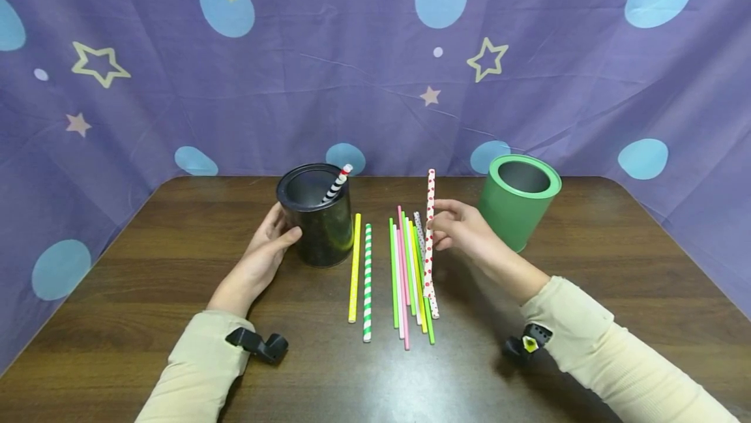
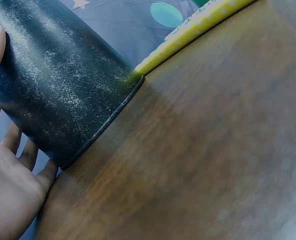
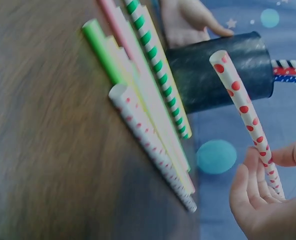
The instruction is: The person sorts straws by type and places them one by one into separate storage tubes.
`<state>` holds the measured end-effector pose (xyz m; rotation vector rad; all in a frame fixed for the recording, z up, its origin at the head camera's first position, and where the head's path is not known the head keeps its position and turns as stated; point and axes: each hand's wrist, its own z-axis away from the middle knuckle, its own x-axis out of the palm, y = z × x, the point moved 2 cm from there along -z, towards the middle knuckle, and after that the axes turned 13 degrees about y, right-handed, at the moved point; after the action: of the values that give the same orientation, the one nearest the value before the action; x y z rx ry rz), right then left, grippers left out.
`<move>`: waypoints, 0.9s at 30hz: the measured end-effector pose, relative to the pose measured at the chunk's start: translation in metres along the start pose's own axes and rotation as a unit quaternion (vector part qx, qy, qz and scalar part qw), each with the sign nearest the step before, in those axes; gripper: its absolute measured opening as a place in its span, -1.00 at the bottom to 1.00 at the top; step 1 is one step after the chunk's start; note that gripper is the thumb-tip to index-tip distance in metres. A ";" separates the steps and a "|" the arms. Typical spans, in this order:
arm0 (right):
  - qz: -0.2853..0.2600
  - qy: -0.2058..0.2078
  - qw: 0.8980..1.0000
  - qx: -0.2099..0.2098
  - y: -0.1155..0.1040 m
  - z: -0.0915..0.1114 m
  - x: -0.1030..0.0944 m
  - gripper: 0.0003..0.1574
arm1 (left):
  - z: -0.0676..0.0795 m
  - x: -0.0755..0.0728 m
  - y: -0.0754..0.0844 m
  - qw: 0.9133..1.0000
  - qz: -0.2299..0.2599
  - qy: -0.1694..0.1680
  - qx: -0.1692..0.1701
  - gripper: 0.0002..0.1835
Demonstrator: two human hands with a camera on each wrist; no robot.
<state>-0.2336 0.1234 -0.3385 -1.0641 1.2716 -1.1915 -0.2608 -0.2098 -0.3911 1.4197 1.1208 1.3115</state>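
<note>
Head view: the red-dotted straw is held up above the bench, with the loose straws just beneath, the black can at ten o'clock from them and the green can at two. The right hand pinches it; the left hand curls its fingers round the black can's nine o'clock side.

Left wrist view: fingers and thumb spread to the can's width, its base on the bench; a yellow straw runs toward two o'clock.

Right wrist view: thumb and fingertips meet on the dotted straw. Three straw ends poke out of the black can toward three o'clock.

The step looks like taking a straw to that can; next probably calls for swinging toward nine o'clock, clearing the rim, then letting go.
</note>
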 end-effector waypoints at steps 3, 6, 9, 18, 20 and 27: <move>-0.016 0.010 1.000 -0.021 -0.007 0.004 0.002 -0.37 | 0.000 0.000 0.000 1.000 0.001 0.000 0.000 -0.10; -0.043 0.021 0.998 -0.039 -0.013 0.008 0.005 -0.41 | 0.000 0.000 0.001 1.000 0.001 -0.001 -0.001 -0.09; -0.072 0.040 0.995 -0.057 -0.019 0.012 0.009 -0.49 | 0.000 0.000 0.001 1.000 0.002 -0.002 0.000 -0.09; -0.166 0.090 0.975 -0.114 -0.036 0.022 0.027 -0.64 | 0.001 0.000 0.001 1.000 0.002 -0.001 0.000 -0.13; -0.188 0.089 0.969 -0.132 -0.040 0.024 0.031 -0.68 | 0.001 0.001 0.000 1.000 0.002 -0.001 -0.001 -0.13; -0.233 0.077 0.955 -0.163 -0.052 0.032 0.046 -0.82 | 0.000 0.001 0.000 1.000 0.006 0.000 0.001 -0.14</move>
<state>-0.2071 0.0700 -0.2908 -1.6047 1.4162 -1.4687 -0.2606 -0.2091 -0.3913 1.4301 1.1144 1.3191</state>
